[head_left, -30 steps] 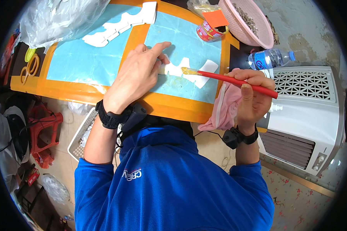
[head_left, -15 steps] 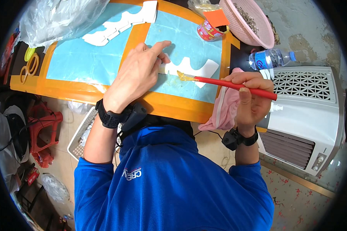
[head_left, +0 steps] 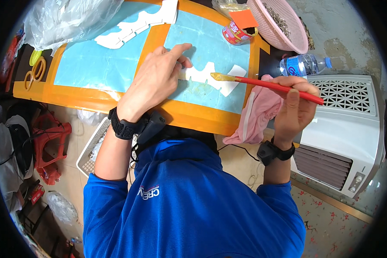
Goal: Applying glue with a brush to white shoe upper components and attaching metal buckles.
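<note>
In my right hand point(head_left: 293, 107) is a red-handled brush point(head_left: 262, 83), closed between thumb and fingers. Its bristles are coated with something yellowish-brown and lie over the right part of a row of white shaped cut-outs point(head_left: 202, 75). My left hand point(head_left: 157, 81) rests palm down at the left end of that row, hiding part of it. The left index finger is stretched out, with the thumb apart from it. Farther off, a second row of overlapping white cut-outs point(head_left: 137, 26) lies on the light-blue table covering point(head_left: 101, 71).
A red can point(head_left: 236, 34) with an orange card and a pink basket point(head_left: 303, 36) stand at the far right. Also right are a water bottle point(head_left: 303, 65), pink cloth point(head_left: 251, 120) and an air cooler point(head_left: 339, 124). Scissors point(head_left: 38, 71) and a plastic bag point(head_left: 66, 21) lie left.
My right hand and the brush have moved right and slightly away from me, so the bristles have slid along the white cut-outs. The left hand stays on the row.
</note>
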The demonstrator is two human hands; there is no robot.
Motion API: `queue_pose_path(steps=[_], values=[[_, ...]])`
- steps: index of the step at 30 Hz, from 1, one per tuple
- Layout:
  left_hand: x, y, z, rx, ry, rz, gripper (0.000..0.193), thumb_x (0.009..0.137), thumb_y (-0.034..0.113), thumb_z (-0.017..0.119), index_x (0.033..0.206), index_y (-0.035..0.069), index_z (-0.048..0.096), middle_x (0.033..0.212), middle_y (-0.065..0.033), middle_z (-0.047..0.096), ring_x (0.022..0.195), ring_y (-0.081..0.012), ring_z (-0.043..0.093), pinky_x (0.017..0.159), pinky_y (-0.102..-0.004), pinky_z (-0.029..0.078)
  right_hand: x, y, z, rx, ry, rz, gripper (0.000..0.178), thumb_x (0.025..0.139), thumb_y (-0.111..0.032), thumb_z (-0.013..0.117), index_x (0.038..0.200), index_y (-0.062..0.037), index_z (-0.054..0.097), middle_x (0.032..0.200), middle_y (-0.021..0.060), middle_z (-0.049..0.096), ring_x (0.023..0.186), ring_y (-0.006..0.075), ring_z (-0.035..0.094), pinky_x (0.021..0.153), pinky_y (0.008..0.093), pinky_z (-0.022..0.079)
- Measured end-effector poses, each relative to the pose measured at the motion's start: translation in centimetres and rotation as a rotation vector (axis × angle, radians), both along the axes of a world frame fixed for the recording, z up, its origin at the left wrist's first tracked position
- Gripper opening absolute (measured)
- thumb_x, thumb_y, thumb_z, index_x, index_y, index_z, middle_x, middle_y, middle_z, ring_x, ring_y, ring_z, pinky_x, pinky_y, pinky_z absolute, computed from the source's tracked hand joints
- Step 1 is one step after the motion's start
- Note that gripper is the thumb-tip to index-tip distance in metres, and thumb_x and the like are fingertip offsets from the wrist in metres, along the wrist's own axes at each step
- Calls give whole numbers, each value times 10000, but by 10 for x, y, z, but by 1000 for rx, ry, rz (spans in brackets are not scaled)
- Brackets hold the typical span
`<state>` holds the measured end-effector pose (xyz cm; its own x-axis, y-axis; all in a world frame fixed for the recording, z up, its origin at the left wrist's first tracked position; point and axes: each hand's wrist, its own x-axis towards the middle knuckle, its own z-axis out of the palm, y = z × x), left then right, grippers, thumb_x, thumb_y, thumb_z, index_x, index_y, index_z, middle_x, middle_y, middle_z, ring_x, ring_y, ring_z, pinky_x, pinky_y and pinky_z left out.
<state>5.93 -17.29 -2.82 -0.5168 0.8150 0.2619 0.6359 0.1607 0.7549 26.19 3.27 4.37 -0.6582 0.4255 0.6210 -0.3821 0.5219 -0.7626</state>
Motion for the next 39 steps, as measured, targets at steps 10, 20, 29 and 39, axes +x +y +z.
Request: queue_pose_path(steps=[10,20,29,39], values=[[-2,-2,0,-7,-43,-12,494,918,-29,511,1409,25,519,1093,-68,718,994,-289,563,945,-391,452,-3,-10,-12,-67,-39,106,135,991,38,552,1083,-12,468,1048,204,638,929,264,679,864,373,566],[-5,-3,4,-19,-131,-33,492,927,-21,490,1416,22,511,1115,-65,717,1000,-266,568,949,-378,460,-5,-4,-8,-105,-15,60,84,1008,-13,548,1056,-12,479,1014,196,654,911,260,684,859,373,572],[-5,-4,3,-18,-116,-36,487,937,-14,506,1422,35,506,1123,-60,717,1031,-274,573,955,-378,457,-10,-10,-17,-4,-20,180,118,1009,-27,566,1072,-10,468,1020,189,638,948,280,668,892,417,564],[-5,-4,3,-21,-107,-34,486,937,-10,506,1421,36,509,1123,-61,717,1040,-277,573,970,-380,443,-14,-12,-16,-102,-14,176,131,1003,-24,577,1073,-18,467,1024,192,636,947,272,667,899,416,566]])
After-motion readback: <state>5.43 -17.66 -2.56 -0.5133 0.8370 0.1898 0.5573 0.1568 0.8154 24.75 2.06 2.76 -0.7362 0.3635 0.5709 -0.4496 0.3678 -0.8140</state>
